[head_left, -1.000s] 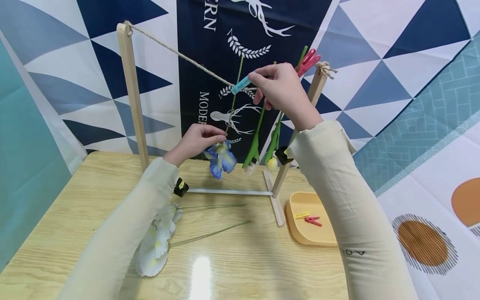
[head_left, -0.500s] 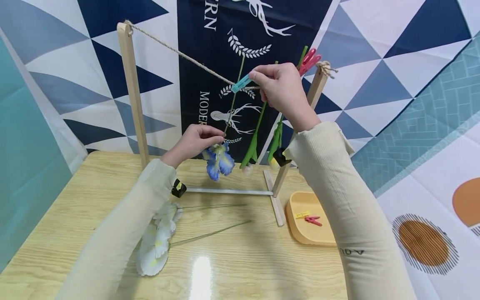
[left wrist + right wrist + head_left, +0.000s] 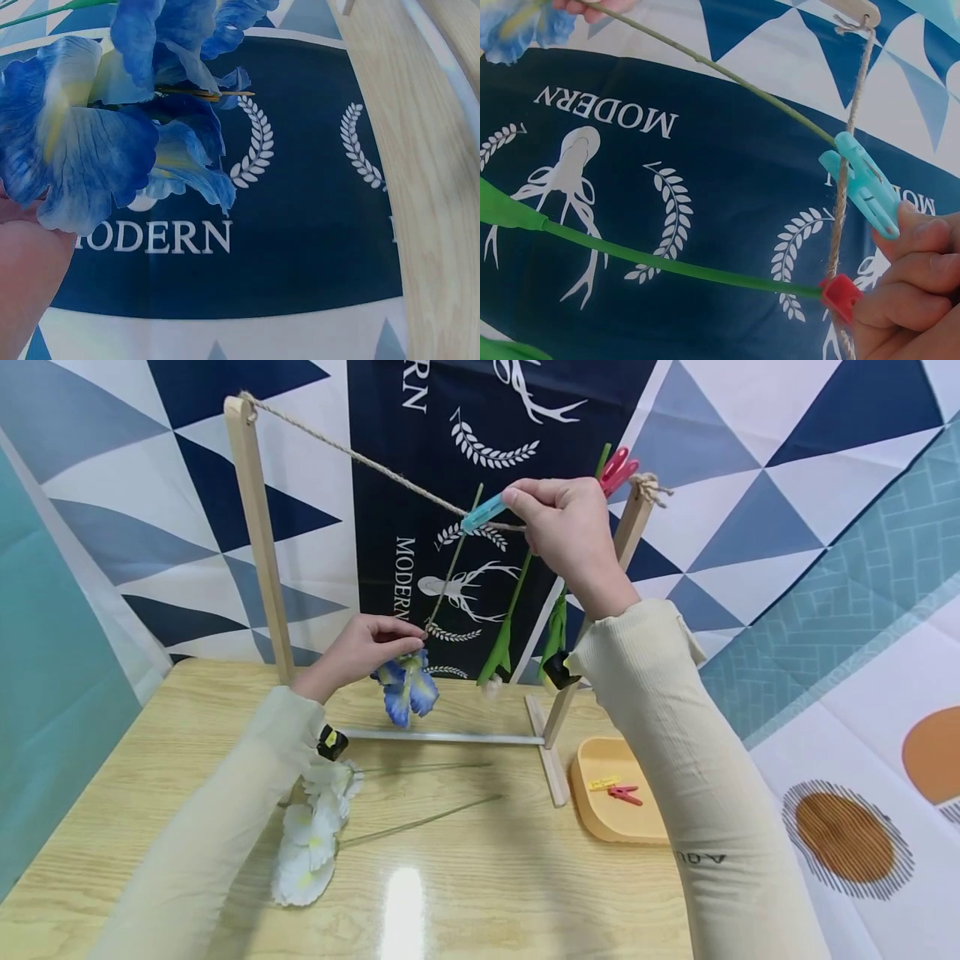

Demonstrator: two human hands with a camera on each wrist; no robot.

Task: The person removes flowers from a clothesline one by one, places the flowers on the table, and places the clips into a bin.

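My left hand [image 3: 366, 647] pinches the stem of a blue artificial iris [image 3: 408, 689] just above its bloom, which hangs downward. Its slanting stem reaches up to a twine line [image 3: 360, 458]. There a light-blue clothespin [image 3: 871, 187] sits over the twine and the stem's end, its handles between my right hand's [image 3: 573, 531] thumb and fingers. In the left wrist view, blue petals [image 3: 94, 161] cover most of the fingers. Beside the right hand, a green-stemmed tulip [image 3: 501, 647] hangs head down, its stem at a red clothespin [image 3: 841, 297] on the twine.
Another green-stemmed flower [image 3: 555, 625] hangs near the right wooden post [image 3: 633, 531], by a red clothespin [image 3: 618, 472]. White artificial flowers [image 3: 306, 852] lie on the table [image 3: 450, 893]. A yellow tray [image 3: 600, 827] holds yellow and red clothespins [image 3: 624, 795]. A left post [image 3: 258, 535] supports the twine.
My left hand has shifted left and slightly down with the iris bloom, so its stem slants more. The right hand stays at the light-blue clothespin on the twine.
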